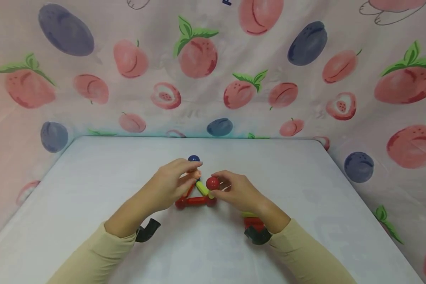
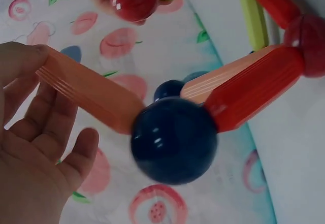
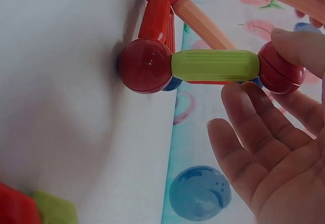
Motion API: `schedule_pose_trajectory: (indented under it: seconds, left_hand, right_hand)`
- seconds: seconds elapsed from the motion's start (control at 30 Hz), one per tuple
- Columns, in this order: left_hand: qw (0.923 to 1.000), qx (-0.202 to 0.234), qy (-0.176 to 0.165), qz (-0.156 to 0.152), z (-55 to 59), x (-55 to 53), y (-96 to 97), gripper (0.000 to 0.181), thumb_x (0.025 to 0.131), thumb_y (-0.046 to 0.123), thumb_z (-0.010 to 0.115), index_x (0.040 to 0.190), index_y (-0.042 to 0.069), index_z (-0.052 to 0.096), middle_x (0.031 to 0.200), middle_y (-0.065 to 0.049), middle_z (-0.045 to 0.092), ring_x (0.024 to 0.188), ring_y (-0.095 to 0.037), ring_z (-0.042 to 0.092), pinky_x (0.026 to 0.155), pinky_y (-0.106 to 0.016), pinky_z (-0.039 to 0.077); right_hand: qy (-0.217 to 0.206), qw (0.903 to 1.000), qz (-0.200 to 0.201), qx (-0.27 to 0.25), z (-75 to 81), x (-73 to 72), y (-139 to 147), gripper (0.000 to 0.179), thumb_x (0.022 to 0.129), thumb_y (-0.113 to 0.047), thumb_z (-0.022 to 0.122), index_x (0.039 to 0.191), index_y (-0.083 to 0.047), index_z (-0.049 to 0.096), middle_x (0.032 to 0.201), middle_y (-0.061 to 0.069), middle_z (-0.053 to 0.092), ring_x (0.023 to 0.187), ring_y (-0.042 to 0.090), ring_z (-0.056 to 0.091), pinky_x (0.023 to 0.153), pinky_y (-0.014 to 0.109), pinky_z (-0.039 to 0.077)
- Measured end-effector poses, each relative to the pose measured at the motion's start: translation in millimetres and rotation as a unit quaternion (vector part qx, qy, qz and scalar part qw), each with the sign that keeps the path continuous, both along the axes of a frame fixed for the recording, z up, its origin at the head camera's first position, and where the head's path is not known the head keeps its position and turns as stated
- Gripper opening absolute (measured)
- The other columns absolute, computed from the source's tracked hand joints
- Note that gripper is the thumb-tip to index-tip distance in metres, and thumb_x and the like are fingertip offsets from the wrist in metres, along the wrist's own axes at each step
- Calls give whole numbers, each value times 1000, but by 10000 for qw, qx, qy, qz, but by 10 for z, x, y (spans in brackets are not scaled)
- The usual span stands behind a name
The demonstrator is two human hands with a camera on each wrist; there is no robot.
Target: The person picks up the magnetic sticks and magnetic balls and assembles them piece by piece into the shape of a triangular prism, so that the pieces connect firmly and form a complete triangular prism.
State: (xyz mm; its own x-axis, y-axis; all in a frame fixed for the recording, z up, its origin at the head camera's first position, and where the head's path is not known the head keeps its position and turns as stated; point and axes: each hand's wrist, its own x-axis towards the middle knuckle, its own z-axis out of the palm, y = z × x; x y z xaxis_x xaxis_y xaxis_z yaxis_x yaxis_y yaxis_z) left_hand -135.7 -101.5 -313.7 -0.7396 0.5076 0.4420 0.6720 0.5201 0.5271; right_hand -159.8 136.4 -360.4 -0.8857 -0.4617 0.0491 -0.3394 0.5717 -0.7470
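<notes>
A frame of magnetic rods and balls stands on the table. Its base shows a red rod between two red balls. My left hand pinches the far end of an orange rod, which slants up from a dark blue ball. A red rod joins that same ball. My right hand holds a red ball between thumb and fingers. This ball tops a yellow-green rod, whose other end meets a red base ball. Another blue ball shows beyond my left fingers.
Loose red pieces and a yellow-green piece lie near my right forearm, partly hidden by it. A black band shows at each wrist. The white table meets a fruit-printed cloth at its back edge.
</notes>
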Motion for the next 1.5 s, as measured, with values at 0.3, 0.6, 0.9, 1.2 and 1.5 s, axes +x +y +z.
schedule_pose_trajectory:
  seconds: [0.3, 0.6, 0.9, 1.2, 1.5]
  left_hand:
    - [9977, -329, -413, 434, -213, -63, -115, 33, 85, 11, 81, 117, 7, 71, 111, -3, 69, 104, -23, 62, 89, -40, 55]
    - [9947, -334, -900, 358, -357, -68, -217, 32, 89, 11, 77, 120, 8, 71, 112, -3, 67, 96, -19, 61, 84, -40, 55]
    - [9928, -678, -873, 458, -359, -58, -174, 24, 88, 11, 79, 111, 9, 74, 107, -1, 66, 90, -16, 58, 76, -32, 54]
    - [9891, -1018, -926, 530, -348, -70, -146, 21, 87, 12, 79, 108, 9, 76, 103, -1, 65, 89, -17, 57, 78, -33, 53]
    - [9861, -1375, -665, 657, -359, -75, -93, 19, 85, 11, 81, 103, 8, 78, 101, -2, 65, 95, -21, 60, 85, -36, 54]
  right_hand:
    - [-47, 9999, -146, 79, -7, 6, -24, 50, 89, -21, 77, 134, -7, 59, 113, 1, 68, 100, 18, 65, 84, 34, 56]
    - [-62, 9998, -169, 113, -17, -2, -18, 51, 91, -22, 76, 135, -7, 58, 113, -1, 68, 100, 17, 65, 85, 35, 56]
    - [-73, 9999, -123, 92, -1, 4, -12, 50, 91, -23, 76, 135, -7, 58, 114, -1, 68, 101, 17, 65, 87, 36, 56]
    - [-31, 9999, -9, 146, 1, 8, -6, 51, 91, -19, 74, 137, -6, 57, 118, 3, 67, 103, 19, 65, 86, 33, 56]
    - [-31, 10000, 63, 57, -1, 1, -12, 50, 92, -17, 73, 137, -4, 56, 118, 4, 67, 103, 19, 65, 86, 33, 56]
